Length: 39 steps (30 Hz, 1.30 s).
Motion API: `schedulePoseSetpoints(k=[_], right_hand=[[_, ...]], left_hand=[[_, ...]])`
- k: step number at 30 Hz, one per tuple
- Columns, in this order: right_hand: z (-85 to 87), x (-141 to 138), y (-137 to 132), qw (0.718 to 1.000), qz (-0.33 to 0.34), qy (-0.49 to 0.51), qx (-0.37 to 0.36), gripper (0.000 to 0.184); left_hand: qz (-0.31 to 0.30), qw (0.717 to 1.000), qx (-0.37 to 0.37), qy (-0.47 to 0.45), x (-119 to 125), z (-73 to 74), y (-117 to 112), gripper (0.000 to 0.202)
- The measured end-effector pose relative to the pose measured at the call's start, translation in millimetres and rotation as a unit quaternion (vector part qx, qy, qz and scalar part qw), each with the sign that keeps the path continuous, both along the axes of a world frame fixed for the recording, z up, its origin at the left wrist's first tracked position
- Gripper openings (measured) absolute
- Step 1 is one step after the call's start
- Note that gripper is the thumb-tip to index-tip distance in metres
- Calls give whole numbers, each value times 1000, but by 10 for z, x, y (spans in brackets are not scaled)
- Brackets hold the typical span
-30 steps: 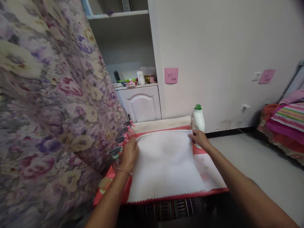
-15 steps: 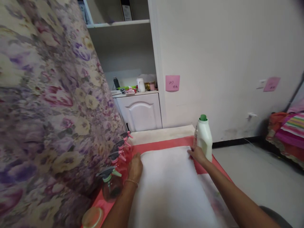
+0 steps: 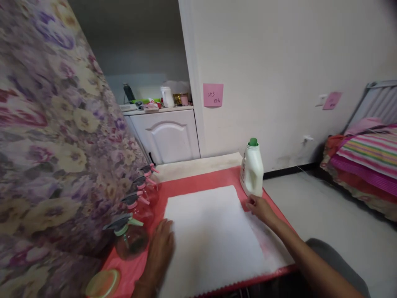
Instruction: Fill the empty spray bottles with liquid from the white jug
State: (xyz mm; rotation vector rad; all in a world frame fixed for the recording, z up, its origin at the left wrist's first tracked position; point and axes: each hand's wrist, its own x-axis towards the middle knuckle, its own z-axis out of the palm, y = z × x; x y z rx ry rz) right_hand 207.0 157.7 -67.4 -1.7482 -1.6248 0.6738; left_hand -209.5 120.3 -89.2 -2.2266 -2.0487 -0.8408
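A white cloth (image 3: 211,231) lies flat on a red-covered table (image 3: 201,184). My left hand (image 3: 159,250) rests on the cloth's left edge, blurred by motion, fingers pointing forward and lying flat. My right hand (image 3: 259,207) touches the cloth's right edge, fingers curled at the hem, just below a white bottle with a green cap (image 3: 252,169).
Several spray bottles with pink and green triggers (image 3: 136,215) line the table's left side beside a floral curtain (image 3: 52,136). A round lid (image 3: 104,282) sits at the front left. Behind are a white cabinet (image 3: 166,134), a wall with pink notes (image 3: 213,95), and striped bedding (image 3: 369,153) at right.
Both hands have slid back along the cloth's side edges toward me. The cloth now lies smooth and flat. The camera has shifted right and down.
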Motion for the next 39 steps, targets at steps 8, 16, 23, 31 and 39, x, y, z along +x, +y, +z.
schedulePoseSetpoints(k=[8,16,23,31,39], right_hand=[[-225,171,-1182,994,31,-61,-91,18],[-165,-91,-1491,979,6,-167,-114,11],[-109,-179,-1496,965,8,-225,-134,12],[-61,-187,-1501,954,5,-258,-149,15],[58,-184,-1482,953,12,-267,-144,18]], left_hand=[[-97,994,11,-48,17,2,-1102,28],[-189,980,-56,-4,216,45,-1352,16],[-162,968,-160,109,384,194,-1403,26],[-138,952,-184,204,471,249,-1397,28],[-111,938,-203,259,494,351,-1374,30]])
